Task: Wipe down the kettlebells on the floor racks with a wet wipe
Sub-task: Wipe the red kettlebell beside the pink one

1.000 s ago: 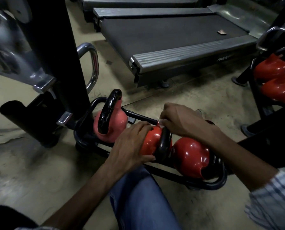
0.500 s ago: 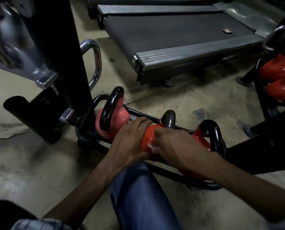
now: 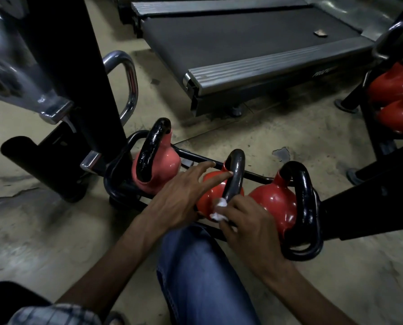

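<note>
The worn concrete floor (image 3: pixel 266 141) of a dim gym held a treadmill (image 3: pixel 254 36) at the back and a black machine upright (image 3: pixel 62 66) on the left. Between them, close to the camera, a low black tubular floor rack (image 3: pixel 300 252) carried three kettlebells in a row, each with a glossy black handle: a paler pink left kettlebell (image 3: pixel 159 170), a red middle kettlebell (image 3: pixel 209 191) and a red right kettlebell (image 3: pixel 275 205). The left hand (image 3: pixel 179 198) lay on the middle kettlebell with its fingers straight and spread, grasping nothing, the index fingertip touching the handle. The right hand (image 3: pixel 247 221) had its fingers curled around a crumpled white wet wipe (image 3: pixel 219 209), pressing it against the foot of that handle where it met the red body. A knee (image 3: pixel 202 277) in blue denim sat just below both hands. A second rack (image 3: pixel 395 90) of red kettlebells stood at the far right edge.
</note>
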A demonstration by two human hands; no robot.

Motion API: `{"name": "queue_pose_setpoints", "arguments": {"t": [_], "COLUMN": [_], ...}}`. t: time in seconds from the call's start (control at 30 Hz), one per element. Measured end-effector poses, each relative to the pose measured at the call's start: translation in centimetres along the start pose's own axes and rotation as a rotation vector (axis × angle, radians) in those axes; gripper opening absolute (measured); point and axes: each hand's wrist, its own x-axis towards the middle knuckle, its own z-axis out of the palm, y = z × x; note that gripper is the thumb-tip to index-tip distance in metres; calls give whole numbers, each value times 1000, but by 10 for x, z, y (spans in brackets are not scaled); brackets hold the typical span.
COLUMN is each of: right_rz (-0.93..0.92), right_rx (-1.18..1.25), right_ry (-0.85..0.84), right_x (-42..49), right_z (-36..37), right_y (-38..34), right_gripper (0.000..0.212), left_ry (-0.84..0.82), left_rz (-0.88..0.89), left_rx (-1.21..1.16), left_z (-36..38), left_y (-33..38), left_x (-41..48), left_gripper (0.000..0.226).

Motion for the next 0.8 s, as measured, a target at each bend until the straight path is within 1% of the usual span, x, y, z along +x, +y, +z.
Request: {"name": "queue_pose_setpoints", "arguments": {"t": [0.07,0.13,0.2,0.23,0.3,0.37,0.4,0.47,0.5,0.57,0.63,0.73,0.8], "right_rz": [12,31,46,74,224,469,592,769,813,843,829,873,937], "right_rx": [-78,-112,-94,-44,199,518,637,773,809,877,916,1019,1134], "right_ry": [11,38,84,100,143,199,219,233,234,218,131,-161,-291], "right_x": [-7,-14,-23,-29,-39,-42,-40,-36,-32,-23,-9,11,19], "right_z": [15,24,27,28,24,20,20,27,30,32,30,29,31], "right_y": [-6,-7,2,6,9,5,2,3,5,9,16,30,41], "right_gripper": [7,11,16,20,28,28,28,26,25,25,25,28,31], "left_ry": [-12,-12,3,7,0,-3,-2,-3,-5,-12,-15,-13,-4], "left_rz": [7,15,27,28,23,19,18,14,9,2,-5,-13,-12], "left_rx": [-10,10,48,58,45,33,32,26,22,21,21,13,11], "left_z": [-1,0,2,3,4,3,2,1,1,1,1,2,2], "left_y": [1,1,-1,-1,-1,0,1,2,2,3,3,3,4], "left_x": [1,1,1,1,0,-1,-1,0,1,3,3,3,3], "left_gripper": [107,110,113,114,115,115,115,114,115,116,117,116,113]}}
